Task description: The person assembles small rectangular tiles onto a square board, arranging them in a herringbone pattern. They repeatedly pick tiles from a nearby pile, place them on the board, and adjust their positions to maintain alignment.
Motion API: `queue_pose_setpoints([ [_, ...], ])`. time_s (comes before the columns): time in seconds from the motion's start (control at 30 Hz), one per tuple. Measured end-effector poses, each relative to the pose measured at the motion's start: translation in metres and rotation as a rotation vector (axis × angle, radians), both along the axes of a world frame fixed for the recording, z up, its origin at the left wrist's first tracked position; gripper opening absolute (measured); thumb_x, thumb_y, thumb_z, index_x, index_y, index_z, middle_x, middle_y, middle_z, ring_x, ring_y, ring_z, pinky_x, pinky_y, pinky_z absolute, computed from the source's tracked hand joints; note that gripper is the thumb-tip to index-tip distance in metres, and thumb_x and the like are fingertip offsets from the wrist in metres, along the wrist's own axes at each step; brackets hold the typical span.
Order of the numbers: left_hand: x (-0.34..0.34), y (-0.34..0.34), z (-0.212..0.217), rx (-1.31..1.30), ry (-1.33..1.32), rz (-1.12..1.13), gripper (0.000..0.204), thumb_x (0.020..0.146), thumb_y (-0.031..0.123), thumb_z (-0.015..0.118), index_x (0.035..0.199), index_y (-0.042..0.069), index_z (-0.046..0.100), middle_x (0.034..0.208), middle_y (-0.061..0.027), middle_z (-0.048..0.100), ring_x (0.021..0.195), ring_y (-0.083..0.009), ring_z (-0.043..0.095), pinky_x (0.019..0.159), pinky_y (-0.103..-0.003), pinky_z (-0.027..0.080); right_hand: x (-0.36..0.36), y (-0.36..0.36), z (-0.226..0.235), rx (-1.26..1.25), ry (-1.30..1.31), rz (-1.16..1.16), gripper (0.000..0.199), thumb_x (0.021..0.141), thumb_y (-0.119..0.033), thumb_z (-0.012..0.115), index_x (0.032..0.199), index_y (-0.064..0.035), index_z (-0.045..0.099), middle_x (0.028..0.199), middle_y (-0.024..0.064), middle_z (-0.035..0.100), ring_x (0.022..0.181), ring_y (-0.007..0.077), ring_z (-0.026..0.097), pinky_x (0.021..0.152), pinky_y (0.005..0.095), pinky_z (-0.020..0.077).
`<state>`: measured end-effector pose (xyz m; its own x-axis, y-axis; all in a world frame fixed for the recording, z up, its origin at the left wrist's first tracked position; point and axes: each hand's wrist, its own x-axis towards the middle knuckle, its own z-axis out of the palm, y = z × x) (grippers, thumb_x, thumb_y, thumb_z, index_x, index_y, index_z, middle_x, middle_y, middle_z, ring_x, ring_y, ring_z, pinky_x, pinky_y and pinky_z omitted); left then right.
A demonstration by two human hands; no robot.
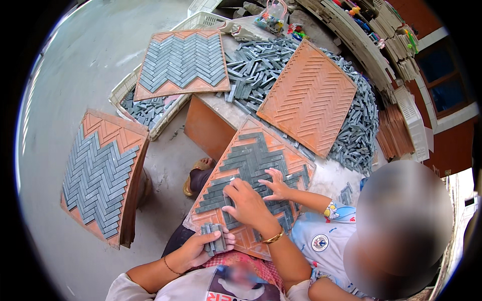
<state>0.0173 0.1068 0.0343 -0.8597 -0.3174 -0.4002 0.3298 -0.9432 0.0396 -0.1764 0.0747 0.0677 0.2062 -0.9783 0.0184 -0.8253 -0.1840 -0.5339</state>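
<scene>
A small stack of grey tile strips [215, 240] is gripped in my left hand [203, 247], close to my body. My right hand [245, 201] is bent over the terracotta-coloured grooved board [241, 241] on my lap, its fingers closed around a grey strip that is partly hidden. Grey strips in a herringbone pattern [246, 159] fill much of this board, while orange grooves show at its near end and right side. Another person's hand [275, 184] rests, fingers spread, on the laid strips just right of my right hand.
A large heap of loose grey strips [256, 65] lies beyond, with a grooved board [309, 98] on it. A filled board [183, 62] rests over a cream crate [165, 120]; another filled board [100, 175] tops a stack at left. The other person [326, 236] sits close on my right.
</scene>
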Motion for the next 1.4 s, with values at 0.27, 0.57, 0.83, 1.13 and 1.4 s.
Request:
queue_pose_setpoints([
  [0.27,0.001,-0.020,0.011,-0.094,-0.043,0.175,0.046,0.085,0.017,0.058,0.123,-0.003,0.043,0.125,-0.0190,0.048,0.118,-0.0267,0.047,0.102,-0.038,0.036,0.001,0.008,0.035,-0.030,-0.213,-0.140,0.016,0.069,-0.003,0.064,0.076,-0.0018,0.051,0.064,0.0084,0.053,0.053,0.0213,0.051,0.054,0.0317,0.0426],
  [0.57,0.012,-0.061,0.017,0.141,0.040,0.119,0.032,0.085,0.013,0.055,0.114,0.003,0.048,0.103,-0.0111,0.056,0.097,-0.0251,0.056,0.079,-0.042,0.049,0.006,0.016,0.074,0.124,-0.484,-0.202,0.022,0.076,-0.004,0.065,0.096,0.0024,0.059,0.087,0.0082,0.064,0.074,0.0122,0.062,0.066,0.0227,0.0498],
  [0.83,0.111,-0.325,0.042,-0.388,-0.517,0.723,0.066,0.084,0.038,0.059,0.127,-0.003,0.029,0.129,-0.0267,0.030,0.119,-0.0453,0.031,0.091,-0.070,0.027,-0.026,0.027,0.080,0.149,-0.815,-0.441,0.018,0.079,-0.001,0.062,0.097,0.0015,0.059,0.085,0.0054,0.062,0.076,0.0084,0.058,0.069,0.0205,0.0483],
  [1.13,0.031,-0.238,0.062,-1.409,-0.818,0.263,0.040,0.087,0.022,0.054,0.121,0.001,0.050,0.123,-0.0102,0.051,0.117,-0.0168,0.044,0.098,-0.036,0.033,-0.047,0.030,0.047,-0.101,-0.126,-0.327,0.011,0.076,-0.006,0.062,0.087,-0.0035,0.063,0.081,0.0085,0.063,0.072,0.0222,0.060,0.065,0.0288,0.0473],
  [1.4,-0.024,-0.089,-0.004,-2.264,-1.118,-0.209,0.061,0.083,0.021,0.055,0.136,0.004,0.031,0.142,-0.0138,0.029,0.132,-0.0292,0.026,0.106,-0.047,0.020,-0.034,0.031,0.021,-0.146,0.025,-0.271,0.025,0.075,-0.005,0.062,0.099,0.0003,0.060,0.100,0.0152,0.060,0.094,0.0297,0.058,0.080,0.0337,0.0462],
])
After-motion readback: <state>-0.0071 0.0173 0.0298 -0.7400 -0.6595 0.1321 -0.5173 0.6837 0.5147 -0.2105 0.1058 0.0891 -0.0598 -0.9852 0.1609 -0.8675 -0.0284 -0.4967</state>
